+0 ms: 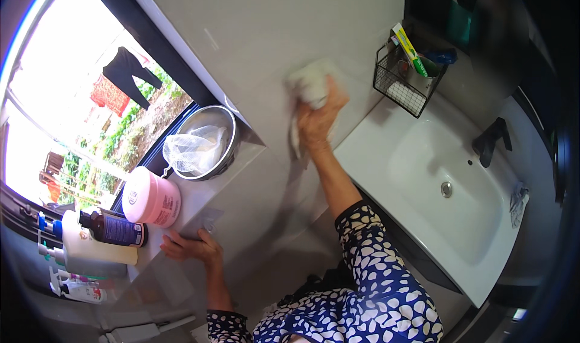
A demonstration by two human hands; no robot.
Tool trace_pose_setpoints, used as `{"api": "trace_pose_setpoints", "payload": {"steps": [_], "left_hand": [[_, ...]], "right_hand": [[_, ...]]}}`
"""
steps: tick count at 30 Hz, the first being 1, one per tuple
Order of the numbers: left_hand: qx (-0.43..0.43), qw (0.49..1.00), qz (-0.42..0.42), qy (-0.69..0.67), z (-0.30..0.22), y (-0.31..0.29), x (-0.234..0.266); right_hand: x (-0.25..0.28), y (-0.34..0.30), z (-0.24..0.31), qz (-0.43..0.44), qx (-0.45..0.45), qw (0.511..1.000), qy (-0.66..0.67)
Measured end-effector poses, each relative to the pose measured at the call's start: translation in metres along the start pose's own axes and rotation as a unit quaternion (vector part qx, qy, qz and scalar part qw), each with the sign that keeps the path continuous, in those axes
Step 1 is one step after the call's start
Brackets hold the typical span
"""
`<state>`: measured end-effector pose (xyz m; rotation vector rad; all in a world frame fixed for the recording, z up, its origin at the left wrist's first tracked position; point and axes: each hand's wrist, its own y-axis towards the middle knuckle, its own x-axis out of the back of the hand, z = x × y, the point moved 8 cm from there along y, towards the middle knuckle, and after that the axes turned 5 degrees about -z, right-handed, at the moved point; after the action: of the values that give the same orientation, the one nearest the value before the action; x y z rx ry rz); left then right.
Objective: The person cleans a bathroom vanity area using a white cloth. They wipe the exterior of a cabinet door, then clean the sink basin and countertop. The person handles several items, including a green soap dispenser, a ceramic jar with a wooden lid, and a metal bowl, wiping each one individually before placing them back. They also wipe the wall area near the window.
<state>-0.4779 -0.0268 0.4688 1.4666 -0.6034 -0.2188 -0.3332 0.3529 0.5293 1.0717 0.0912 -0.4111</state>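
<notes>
My right hand (320, 116) is closed on a bunched whitish cloth (313, 82), held against the grey wall (266, 35) between the window and the washbasin. The hand and cloth are smeared by motion, and a loose end of the cloth hangs below the fingers. My left hand (194, 246) lies at the edge of the window ledge (199, 201) with its fingers apart and nothing in them. Closest to it stands a pink round tub (152, 197). Behind that tub, a metal bowl (226, 141) holds white netting (196, 150).
Bottles crowd the ledge on the left, among them a dark pump bottle (118, 229) and a pale yellowish one (99, 243). A black wire basket (399, 86) with toothpaste (409, 50) hangs above the white washbasin (417, 156). The basin has a black tap (490, 142); a crumpled wrapper (518, 204) lies on its rim.
</notes>
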Motion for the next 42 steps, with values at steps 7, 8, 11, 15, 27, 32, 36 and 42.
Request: {"api": "trace_pose_setpoints", "payload": {"steps": [7,8,11,15,27,32,36,42], "left_hand": [[-0.011,1.000,-0.014,0.015,-0.004,-0.002,0.002],[-0.016,1.000,-0.015,0.017,-0.008,0.002,0.004],[-0.013,0.999,-0.016,0.027,-0.003,-0.002,0.001],[0.002,0.999,-0.003,0.038,0.007,-0.005,-0.003],[0.019,0.998,0.062,-0.011,-0.002,-0.002,-0.005],[-0.029,0.999,0.029,-0.001,-0.010,0.007,0.008],[-0.072,0.997,0.030,0.020,-0.007,0.009,0.014],[-0.081,0.996,0.006,0.026,-0.005,0.007,0.010]], "right_hand": [[0.022,-0.007,-0.122,-0.074,-0.242,0.967,-0.016],[0.026,-0.026,-0.155,-0.063,-0.272,0.960,-0.015],[0.037,-0.058,-0.160,-0.074,-0.414,0.898,-0.129],[0.040,-0.075,-0.145,-0.072,-0.577,0.799,-0.151],[0.025,-0.112,0.109,0.047,-0.270,0.961,0.039],[0.032,-0.157,0.188,0.157,-0.119,0.976,0.091],[0.028,-0.161,0.152,0.165,-0.024,0.985,0.049],[0.038,-0.152,0.036,0.062,-0.300,0.947,-0.098]]}}
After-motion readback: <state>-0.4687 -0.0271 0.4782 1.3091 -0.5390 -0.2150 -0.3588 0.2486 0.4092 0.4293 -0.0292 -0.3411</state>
